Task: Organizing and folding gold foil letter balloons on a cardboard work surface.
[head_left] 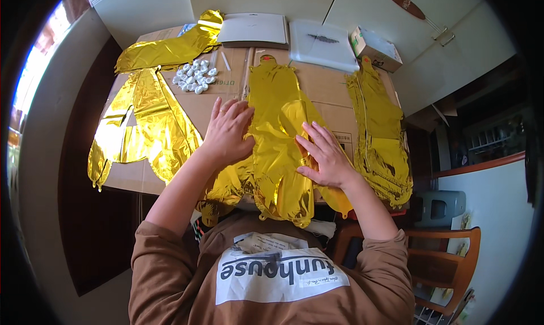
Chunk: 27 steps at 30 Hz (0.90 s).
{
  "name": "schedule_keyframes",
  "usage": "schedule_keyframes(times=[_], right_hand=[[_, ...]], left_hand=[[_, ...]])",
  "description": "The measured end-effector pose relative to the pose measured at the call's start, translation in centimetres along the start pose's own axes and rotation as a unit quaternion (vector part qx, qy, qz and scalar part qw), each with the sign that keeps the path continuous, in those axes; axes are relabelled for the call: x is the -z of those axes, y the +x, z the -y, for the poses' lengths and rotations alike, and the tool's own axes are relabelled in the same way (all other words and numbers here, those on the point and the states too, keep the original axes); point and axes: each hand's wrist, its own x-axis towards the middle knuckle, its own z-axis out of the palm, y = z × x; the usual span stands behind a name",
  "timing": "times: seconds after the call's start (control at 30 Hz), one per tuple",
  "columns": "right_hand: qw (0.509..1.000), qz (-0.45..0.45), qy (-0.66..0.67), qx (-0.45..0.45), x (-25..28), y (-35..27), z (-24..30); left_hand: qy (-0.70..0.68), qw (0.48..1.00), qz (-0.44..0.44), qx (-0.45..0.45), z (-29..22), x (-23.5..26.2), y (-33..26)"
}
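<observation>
A flat gold foil balloon [275, 90] lies lengthwise in front of me, its lower end hanging over the table's near edge. My left hand [229, 131] rests at its left edge, fingers stretched out. On its right part lies my right hand [326, 155], palm down with fingers spread, over a raised fold of the foil. To the left is a shiny gold foil letter-A balloon [150, 98]. Another gold foil balloon [378, 115] lies flat at the right, its layers creased near the bottom.
Brown cardboard [326, 107] covers the table. Behind the letter balloon lies another gold foil piece [164, 50]. Several small white crumpled pieces [195, 76] sit in a heap. A white flat box [253, 29], a translucent lid [320, 45] and a small carton [377, 47] line the back. A wooden chair [447, 257] stands right.
</observation>
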Motion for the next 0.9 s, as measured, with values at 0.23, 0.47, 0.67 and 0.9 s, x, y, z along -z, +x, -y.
schedule_keyframes(times=[0.23,0.47,0.67,0.9], right_hand=[[1.000,0.018,-0.005,-0.012,0.0,0.1,0.0],[0.999,0.027,-0.016,-0.011,0.3,0.1,-0.1],[0.999,0.034,-0.025,-0.009,0.5,0.1,0.1],[0.998,0.050,-0.027,-0.012,0.7,0.2,0.3]], left_hand=[[-0.015,1.000,-0.008,-0.016,0.1,-2.0,-0.6],[-0.006,1.000,-0.006,-0.018,0.0,-2.0,-0.6],[-0.009,1.000,-0.004,-0.018,0.1,-2.1,-0.9],[-0.047,0.995,-0.030,0.080,0.1,-1.1,1.0]])
